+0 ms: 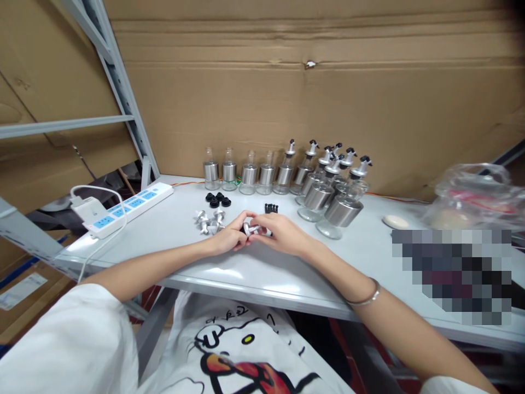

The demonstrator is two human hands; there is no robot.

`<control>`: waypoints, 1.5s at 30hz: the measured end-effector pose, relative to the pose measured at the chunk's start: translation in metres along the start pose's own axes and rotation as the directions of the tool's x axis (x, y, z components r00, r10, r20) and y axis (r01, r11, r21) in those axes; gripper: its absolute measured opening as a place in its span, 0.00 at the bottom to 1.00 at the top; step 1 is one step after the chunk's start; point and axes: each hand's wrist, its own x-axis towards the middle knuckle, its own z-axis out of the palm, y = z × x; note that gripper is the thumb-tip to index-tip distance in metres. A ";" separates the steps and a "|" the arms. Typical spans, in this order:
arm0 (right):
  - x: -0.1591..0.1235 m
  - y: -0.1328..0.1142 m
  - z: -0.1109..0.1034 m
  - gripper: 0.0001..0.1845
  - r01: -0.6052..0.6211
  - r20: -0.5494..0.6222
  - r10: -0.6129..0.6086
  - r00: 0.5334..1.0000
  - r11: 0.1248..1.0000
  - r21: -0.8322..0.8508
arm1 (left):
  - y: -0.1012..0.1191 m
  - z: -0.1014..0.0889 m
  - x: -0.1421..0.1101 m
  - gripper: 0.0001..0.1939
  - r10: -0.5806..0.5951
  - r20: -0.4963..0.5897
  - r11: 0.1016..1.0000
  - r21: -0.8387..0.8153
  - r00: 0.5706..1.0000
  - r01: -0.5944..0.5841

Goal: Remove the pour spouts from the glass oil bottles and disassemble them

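Note:
Close to the table's front edge, my left hand and my right hand meet around a silver pourer spout. Fingers of both hands are closed on it, and a dark part shows at its left end. Just left of my left hand lie several loose silver pourer spouts. Behind them sits a small group of black stoppers. Beyond my right hand, small black caps stand in a row. My fingers partly hide the held spout.
Glass bottles with steel sleeves line the back; the left ones have open necks. Bottles fitted with spouts cluster to the right. A power strip lies left, a white oval object and clear plastic bag right. Cardboard walls the back.

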 end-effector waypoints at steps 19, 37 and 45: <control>0.002 -0.013 -0.011 0.27 -0.409 0.349 0.216 0.912 0.430 0.805 | 0.004 -0.021 0.000 0.15 0.715 0.220 0.080 0.917 0.664 -0.390; 0.004 -0.031 -0.010 0.22 -0.225 0.036 0.231 0.972 0.882 0.414 | 0.029 -0.042 0.008 0.20 0.737 0.574 -0.528 0.818 0.356 -0.227; 0.004 -0.022 -0.011 0.24 0.017 -0.186 -0.029 0.982 0.997 -0.070 | 0.024 -0.047 0.008 0.25 0.731 0.431 -0.317 0.901 0.529 -0.296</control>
